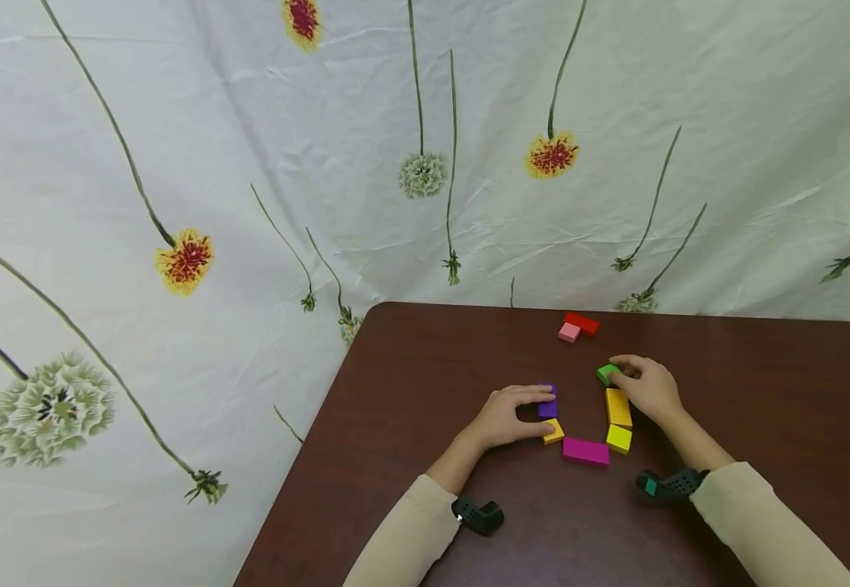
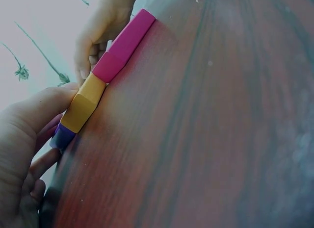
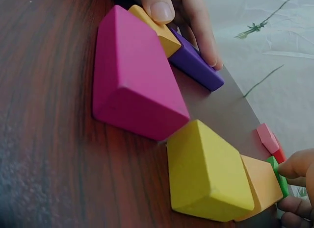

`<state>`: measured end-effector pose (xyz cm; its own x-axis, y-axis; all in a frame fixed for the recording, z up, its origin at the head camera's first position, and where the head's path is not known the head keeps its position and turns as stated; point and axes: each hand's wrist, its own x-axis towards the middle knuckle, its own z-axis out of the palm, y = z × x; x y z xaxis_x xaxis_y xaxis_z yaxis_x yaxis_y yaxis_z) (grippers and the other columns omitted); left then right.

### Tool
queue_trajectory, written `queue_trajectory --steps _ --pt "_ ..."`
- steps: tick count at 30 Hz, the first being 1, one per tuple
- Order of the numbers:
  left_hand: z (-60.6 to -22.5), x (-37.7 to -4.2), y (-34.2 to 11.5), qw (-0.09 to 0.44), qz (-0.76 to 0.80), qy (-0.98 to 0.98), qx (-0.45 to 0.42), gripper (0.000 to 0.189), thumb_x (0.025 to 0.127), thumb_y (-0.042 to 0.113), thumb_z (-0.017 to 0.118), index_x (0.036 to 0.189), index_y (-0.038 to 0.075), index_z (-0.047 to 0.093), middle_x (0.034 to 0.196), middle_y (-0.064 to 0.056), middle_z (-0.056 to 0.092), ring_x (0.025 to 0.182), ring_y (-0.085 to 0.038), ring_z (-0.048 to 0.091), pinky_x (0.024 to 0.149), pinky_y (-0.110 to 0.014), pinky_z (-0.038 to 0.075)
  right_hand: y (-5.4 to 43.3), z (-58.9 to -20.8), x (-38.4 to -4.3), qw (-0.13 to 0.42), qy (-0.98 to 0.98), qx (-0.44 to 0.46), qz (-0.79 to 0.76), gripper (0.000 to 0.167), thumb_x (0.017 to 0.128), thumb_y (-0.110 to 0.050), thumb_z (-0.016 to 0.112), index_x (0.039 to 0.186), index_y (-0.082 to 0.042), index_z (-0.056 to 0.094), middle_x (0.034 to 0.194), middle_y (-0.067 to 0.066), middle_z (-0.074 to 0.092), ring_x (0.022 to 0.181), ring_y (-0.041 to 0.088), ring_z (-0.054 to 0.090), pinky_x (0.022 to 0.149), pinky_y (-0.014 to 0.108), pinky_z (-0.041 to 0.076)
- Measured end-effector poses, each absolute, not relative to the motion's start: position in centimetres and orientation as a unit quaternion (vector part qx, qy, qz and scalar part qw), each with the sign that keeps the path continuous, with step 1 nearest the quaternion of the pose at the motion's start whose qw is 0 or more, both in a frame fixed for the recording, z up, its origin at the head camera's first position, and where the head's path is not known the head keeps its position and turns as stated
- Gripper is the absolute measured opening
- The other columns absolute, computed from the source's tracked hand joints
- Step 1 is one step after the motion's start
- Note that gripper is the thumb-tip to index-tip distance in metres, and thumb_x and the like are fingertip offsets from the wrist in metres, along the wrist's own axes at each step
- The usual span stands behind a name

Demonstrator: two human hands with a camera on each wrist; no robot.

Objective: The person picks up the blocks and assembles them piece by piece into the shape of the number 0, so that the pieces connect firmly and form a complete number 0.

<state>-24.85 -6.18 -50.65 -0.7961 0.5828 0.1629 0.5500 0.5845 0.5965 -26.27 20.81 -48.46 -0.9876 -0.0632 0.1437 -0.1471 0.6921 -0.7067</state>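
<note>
On the dark wooden table, coloured blocks form a U shape. My left hand (image 1: pixel 502 416) touches its left side, thumb on a small orange block (image 3: pixel 157 32) and a fingertip on the purple block (image 3: pixel 196 66) beyond it. My right hand (image 1: pixel 647 390) pinches a small green block (image 1: pixel 605 374) at the far end of the right side, between thumb and fingers. Nearer than the green block lie a longer yellow-orange block (image 1: pixel 618 408) and a yellow block (image 1: pixel 619 439). A magenta block (image 1: pixel 585 452) lies across the near side, between the orange and yellow blocks.
A red block (image 1: pixel 582 323) and a pink block (image 1: pixel 568 333) lie together near the table's far edge. Behind the table (image 1: pixel 396 359) hangs a pale cloth (image 1: pixel 366 122) printed with flowers. Each wrist wears a dark strap (image 1: pixel 478 516).
</note>
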Motion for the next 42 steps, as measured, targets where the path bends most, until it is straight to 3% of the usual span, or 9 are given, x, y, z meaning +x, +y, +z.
queue_trajectory --steps 15,42 --pt "-50.60 -24.88 -6.21 0.030 0.331 0.888 0.317 0.050 0.087 0.036 0.074 0.133 0.019 0.064 0.140 0.009 0.054 0.131 -0.014 0.045 0.110 -0.046 0.028 20.84 -48.56 -25.86 0.044 -0.908 0.052 0.414 0.032 0.095 -0.017 0.062 0.118 0.006 0.063 0.082 0.008 0.056 0.069 0.021 0.046 0.056 0.028 0.037" --pt "-50.54 -24.74 -6.21 0.029 0.330 0.890 0.315 0.050 0.087 0.036 0.073 0.132 0.019 0.064 0.140 0.008 0.054 0.132 -0.014 0.045 0.111 -0.046 0.027 21.27 -48.88 -25.58 0.037 -0.906 0.050 0.419 0.034 0.094 -0.022 0.064 0.117 0.004 0.064 0.086 0.009 0.058 0.074 0.023 0.049 0.061 0.032 0.041"
